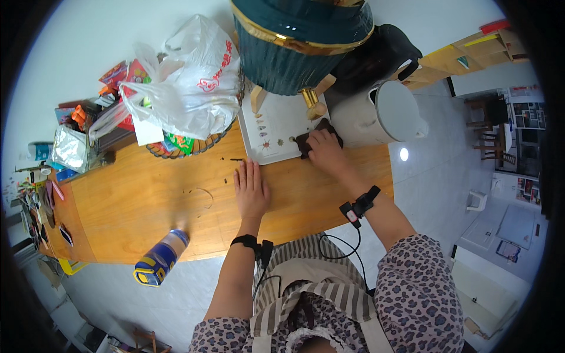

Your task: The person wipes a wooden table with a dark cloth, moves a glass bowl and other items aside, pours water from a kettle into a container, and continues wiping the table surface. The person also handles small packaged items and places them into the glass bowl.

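Observation:
My right hand [325, 149] presses a dark brown cloth [304, 145] onto the right part of a white tray [276, 156] with small printed pictures. Its fingers are curled over the cloth. My left hand [251, 189] lies palm down on the wooden table [201, 229], fingertips by the tray's front left corner, holding nothing. Small dark bits [236, 159] lie on the wood left of those fingertips. On the tray stands a dark green ribbed dispenser [287, 57] with a gold band and a gold tap [311, 103].
A pale kettle [375, 114] and a black jug [384, 53] stand right of the tray. At left are a glass basket [212, 143] bearing a white plastic bag [194, 88], and a foil pack [70, 148]. A blue bottle [163, 256] stands at the front edge.

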`<state>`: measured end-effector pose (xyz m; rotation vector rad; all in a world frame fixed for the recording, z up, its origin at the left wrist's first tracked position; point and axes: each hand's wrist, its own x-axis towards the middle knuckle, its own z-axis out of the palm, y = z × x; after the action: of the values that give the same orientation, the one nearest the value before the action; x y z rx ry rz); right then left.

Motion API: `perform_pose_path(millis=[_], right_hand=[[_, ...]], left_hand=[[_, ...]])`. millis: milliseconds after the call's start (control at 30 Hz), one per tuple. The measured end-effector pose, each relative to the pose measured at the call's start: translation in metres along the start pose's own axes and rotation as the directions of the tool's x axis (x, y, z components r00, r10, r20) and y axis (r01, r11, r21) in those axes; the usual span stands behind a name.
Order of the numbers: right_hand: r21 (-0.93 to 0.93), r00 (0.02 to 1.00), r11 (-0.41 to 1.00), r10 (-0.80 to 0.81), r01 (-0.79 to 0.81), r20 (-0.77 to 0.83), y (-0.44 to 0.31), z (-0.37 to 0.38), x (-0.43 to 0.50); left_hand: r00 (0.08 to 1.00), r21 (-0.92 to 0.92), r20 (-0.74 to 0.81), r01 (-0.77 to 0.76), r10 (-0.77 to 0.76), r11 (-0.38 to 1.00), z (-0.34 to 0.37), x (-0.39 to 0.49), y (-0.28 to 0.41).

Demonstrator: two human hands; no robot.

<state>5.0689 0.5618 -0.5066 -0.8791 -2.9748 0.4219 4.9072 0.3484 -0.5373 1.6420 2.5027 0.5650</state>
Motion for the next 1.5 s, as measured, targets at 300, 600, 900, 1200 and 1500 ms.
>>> perform_pose_path(millis=[300,600,900,1200,1500], right_hand=[[-0.044,0.953,0.999,0.015,-0.030,-0.304,0.006,0.025,0.039],[-0.110,0.992,0.986,0.122,-0.124,-0.027,-0.022,-0.001,-0.003],[0.576,0.625,0.708,0.677,-0.410,-0.388,-0.030,-0.014,0.032],[0.752,0.414,0.637,0.738,-0.169,-0.533,0.005,-0.003,0.101],[0.731,0.662,0.613,0.686,-0.301,-0.302,0.040,0.005,0.121]], left_hand=[[1.000,0.029,-0.016,-0.011,0.012,1.000,0.003,0.002,0.003],[0.999,0.071,-0.003,-0.046,0.046,0.996,0.002,0.004,0.007],[0.999,0.124,0.033,-0.026,0.022,0.992,0.004,0.005,0.011],[1.000,0.128,0.020,-0.018,0.016,0.992,0.005,0.004,0.011],[0.999,0.099,0.013,-0.037,0.036,0.994,0.001,0.006,0.012]])
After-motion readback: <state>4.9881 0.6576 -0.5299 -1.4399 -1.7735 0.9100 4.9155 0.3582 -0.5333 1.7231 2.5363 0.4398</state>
